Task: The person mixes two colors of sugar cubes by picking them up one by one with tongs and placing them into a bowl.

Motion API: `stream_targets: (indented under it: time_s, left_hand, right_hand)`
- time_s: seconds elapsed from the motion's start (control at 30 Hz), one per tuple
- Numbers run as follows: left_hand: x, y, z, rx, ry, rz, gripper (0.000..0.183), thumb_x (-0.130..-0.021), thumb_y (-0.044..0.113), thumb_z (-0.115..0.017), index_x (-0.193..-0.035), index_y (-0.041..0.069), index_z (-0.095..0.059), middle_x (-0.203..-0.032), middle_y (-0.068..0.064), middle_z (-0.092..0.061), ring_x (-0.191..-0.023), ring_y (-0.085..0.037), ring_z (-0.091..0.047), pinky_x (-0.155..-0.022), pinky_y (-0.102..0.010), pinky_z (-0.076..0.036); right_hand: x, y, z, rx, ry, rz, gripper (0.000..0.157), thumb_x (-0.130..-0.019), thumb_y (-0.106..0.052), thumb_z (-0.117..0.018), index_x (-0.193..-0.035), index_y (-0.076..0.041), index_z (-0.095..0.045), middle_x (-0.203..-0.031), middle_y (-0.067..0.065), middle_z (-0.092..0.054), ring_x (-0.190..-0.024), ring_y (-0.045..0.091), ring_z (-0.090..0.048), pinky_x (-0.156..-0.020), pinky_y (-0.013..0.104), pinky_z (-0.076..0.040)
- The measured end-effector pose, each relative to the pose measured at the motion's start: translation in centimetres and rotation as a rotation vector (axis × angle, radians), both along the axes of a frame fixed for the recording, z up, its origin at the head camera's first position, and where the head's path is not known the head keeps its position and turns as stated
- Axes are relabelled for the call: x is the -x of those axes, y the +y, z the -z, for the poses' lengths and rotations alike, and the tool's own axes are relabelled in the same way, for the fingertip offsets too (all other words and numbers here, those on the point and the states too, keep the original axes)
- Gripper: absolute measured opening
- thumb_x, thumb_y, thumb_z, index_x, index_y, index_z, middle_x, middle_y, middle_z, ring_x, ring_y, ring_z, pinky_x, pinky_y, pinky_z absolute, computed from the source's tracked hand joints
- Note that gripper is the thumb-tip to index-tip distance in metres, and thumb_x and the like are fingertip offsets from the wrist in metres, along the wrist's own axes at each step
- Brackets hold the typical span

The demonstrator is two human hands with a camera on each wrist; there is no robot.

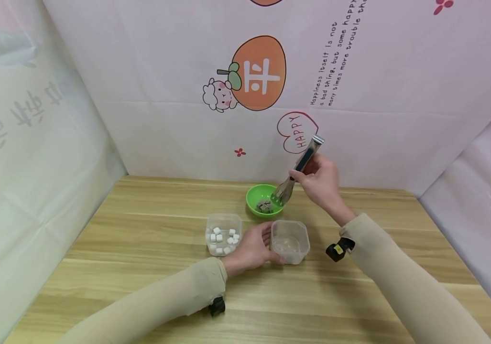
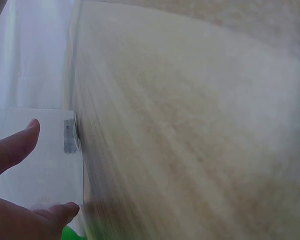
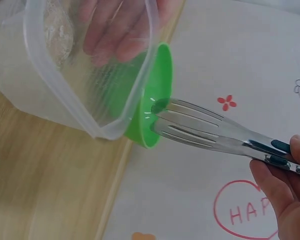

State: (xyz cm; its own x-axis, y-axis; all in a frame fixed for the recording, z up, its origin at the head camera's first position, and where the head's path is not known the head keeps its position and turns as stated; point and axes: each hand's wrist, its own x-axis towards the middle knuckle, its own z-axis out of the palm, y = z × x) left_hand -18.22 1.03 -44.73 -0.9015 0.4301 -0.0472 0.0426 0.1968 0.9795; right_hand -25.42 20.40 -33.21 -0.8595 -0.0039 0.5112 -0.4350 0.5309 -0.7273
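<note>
My right hand [image 1: 320,181] pinches metal food tongs [image 3: 190,122] with slotted tips and dark inserts along the handle. Tilted downward, the tongs reach with their tips into a small green bowl [image 1: 251,209]. Inside the bowl lie small greyish-brown pieces [image 1: 264,206]. Just in front of it stands a clear plastic container [image 1: 304,239], with no pieces visible inside. My left hand [image 1: 249,246] holds this container at its left side, thumb [image 2: 20,145] toward the front and fingers [image 3: 115,30] along the wall, seen through the plastic in the right wrist view.
Left of my left hand is a second clear container [image 1: 208,229] with several white cubes [image 1: 219,237]. A wooden tabletop [image 1: 142,229] carries everything. Behind the bowl rises a printed white cloth backdrop [image 1: 176,138], and more cloth hangs at both sides.
</note>
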Motion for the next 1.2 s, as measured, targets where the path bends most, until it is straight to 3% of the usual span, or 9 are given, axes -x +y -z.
stream_targets:
  time_s: [0.47,0.73,0.93,1.2]
  left_hand:
    - [0.0,0.0,0.0,-0.005,-0.007,-0.004,0.103,-0.069,-0.008,-0.093,-0.157,-0.003,-0.04,-0.16,-0.02,-0.045,-0.146,-0.034,-0.046,-0.121,-0.039,-0.039]
    - [-0.1,-0.1,-0.2,-0.017,-0.006,0.003,0.104,-0.069,-0.009,-0.093,-0.158,-0.001,-0.04,-0.16,-0.019,-0.045,-0.146,-0.033,-0.046,-0.122,-0.04,-0.038]
    - [0.0,-0.1,-0.1,-0.006,0.001,0.003,0.103,-0.07,-0.008,-0.093,-0.157,-0.002,-0.04,-0.16,-0.02,-0.045,-0.146,-0.034,-0.046,-0.121,-0.04,-0.038]
    - [0.0,-0.1,-0.2,0.004,-0.007,0.002,0.102,-0.07,-0.008,-0.094,-0.157,-0.001,-0.041,-0.159,-0.018,-0.047,-0.146,-0.033,-0.046,-0.121,-0.04,-0.039]
  right_hand:
    - [-4.9,2.1,-1.6,-0.022,0.017,-0.085,0.027,-0.088,-0.003,-0.086,-0.108,0.002,-0.068,-0.095,0.014,-0.074,-0.079,0.01,-0.069,-0.068,0.016,-0.06]
    - [-7.5,2.4,-1.5,-0.08,-0.027,-0.168,0.028,-0.086,0.003,-0.085,-0.109,-0.001,-0.07,-0.093,0.011,-0.074,-0.081,0.017,-0.072,-0.067,0.02,-0.062]
    - [-7.8,2.7,-0.6,-0.159,-0.15,-0.21,0.022,-0.089,-0.003,-0.084,-0.105,-0.008,-0.069,-0.089,0.004,-0.073,-0.08,0.023,-0.072,-0.06,0.028,-0.058]
    - [-6.8,3.0,0.9,-0.152,-0.237,-0.309,0.022,-0.087,-0.004,-0.086,-0.101,-0.002,-0.069,-0.087,0.005,-0.072,-0.076,0.022,-0.068,-0.061,0.028,-0.053]
